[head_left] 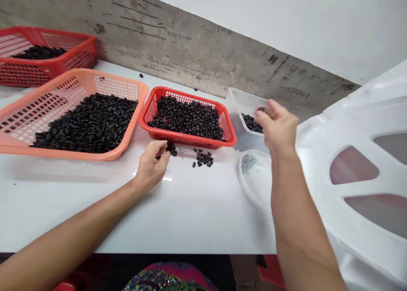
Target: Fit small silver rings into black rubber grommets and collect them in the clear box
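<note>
Head view: my right hand (280, 123) pinches a small black piece (261, 109) above the clear plastic box (233, 108) of black pieces; my left hand's (151, 166) fingers curl at loose black rings (171, 148) before the red perforated basket (187, 139), heaped with glossy rings. I can't tell whether they grip any.
</note>
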